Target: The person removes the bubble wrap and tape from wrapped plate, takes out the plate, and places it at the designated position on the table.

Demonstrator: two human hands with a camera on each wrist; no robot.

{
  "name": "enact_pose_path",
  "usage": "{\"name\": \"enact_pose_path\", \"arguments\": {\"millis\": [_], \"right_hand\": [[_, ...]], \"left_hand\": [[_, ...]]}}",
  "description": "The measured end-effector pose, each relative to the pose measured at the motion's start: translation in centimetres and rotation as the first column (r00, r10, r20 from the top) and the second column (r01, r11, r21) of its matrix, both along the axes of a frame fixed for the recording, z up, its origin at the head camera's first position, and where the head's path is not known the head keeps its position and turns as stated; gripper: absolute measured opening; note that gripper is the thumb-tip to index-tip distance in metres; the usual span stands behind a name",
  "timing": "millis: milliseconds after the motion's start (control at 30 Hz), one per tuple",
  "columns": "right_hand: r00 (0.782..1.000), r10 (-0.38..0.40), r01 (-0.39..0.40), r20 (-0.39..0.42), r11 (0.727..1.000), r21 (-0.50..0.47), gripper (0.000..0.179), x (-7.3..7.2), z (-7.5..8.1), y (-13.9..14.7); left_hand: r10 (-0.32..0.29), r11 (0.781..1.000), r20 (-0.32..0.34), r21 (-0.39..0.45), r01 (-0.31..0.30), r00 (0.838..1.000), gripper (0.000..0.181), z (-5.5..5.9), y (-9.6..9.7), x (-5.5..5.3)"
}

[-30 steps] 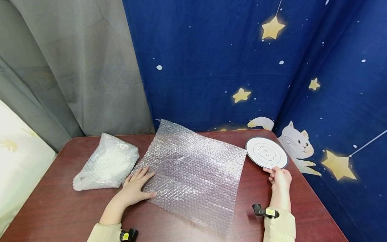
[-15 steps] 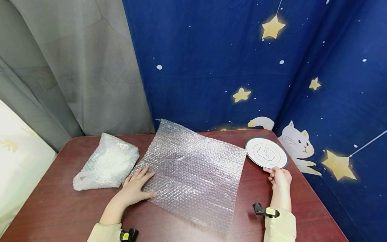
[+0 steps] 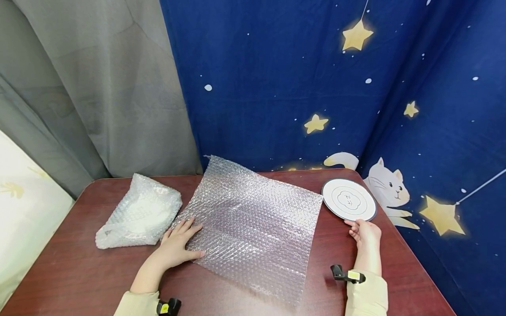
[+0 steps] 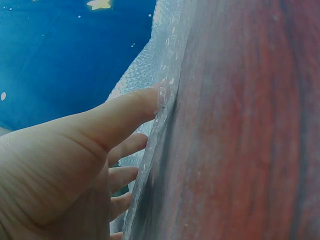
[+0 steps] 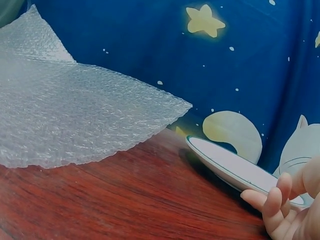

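My left hand [image 3: 174, 251] lies with spread fingers on the left edge of a sheet of bubble wrap [image 3: 257, 219]. In the left wrist view the thumb [image 4: 125, 112] presses along the sheet's edge. At the back right corner is a round white plate [image 3: 344, 199] with a dark rim and a printed centre. My right hand [image 3: 365, 235] grips the plate's near rim, its fingers curled at the edge. The right wrist view shows the plate [image 5: 235, 162] edge-on, with the fingertips [image 5: 255, 198] overlapping its near rim.
A bundle wrapped in bubble wrap [image 3: 138, 215] lies left of the sheet on the red-brown wooden table [image 3: 79, 272]. Behind the table hang a grey curtain [image 3: 130, 87] and a blue one [image 3: 269, 87] with stars. The plate is close to the table's right edge.
Over the last second my right hand and the plate have shifted only a hair. My left hand, the sheet and the wrapped bundle stay where they were.
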State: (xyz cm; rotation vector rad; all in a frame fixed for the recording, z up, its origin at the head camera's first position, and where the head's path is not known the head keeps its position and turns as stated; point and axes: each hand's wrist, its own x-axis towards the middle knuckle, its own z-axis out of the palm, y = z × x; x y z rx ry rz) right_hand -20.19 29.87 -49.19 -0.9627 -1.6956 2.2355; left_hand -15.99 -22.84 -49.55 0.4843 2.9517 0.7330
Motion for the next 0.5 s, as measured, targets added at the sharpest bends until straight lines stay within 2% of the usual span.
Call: {"name": "enact_pose_path", "arguments": {"millis": [267,500], "right_hand": [[0.999,0.042,-0.042,0.022,0.999,-0.025,0.012,0.12,0.29,0.21],[0.997,0.069,-0.069,0.043,0.998,0.011,0.015,0.19,0.1,0.28]], "left_hand": [[0.004,1.0,0.006,0.008,-0.004,1.0,0.083,-0.18,-0.02,-0.09],[0.002,1.0,0.005,0.016,-0.002,1.0,0.083,-0.3,-0.02,-0.07]]}}
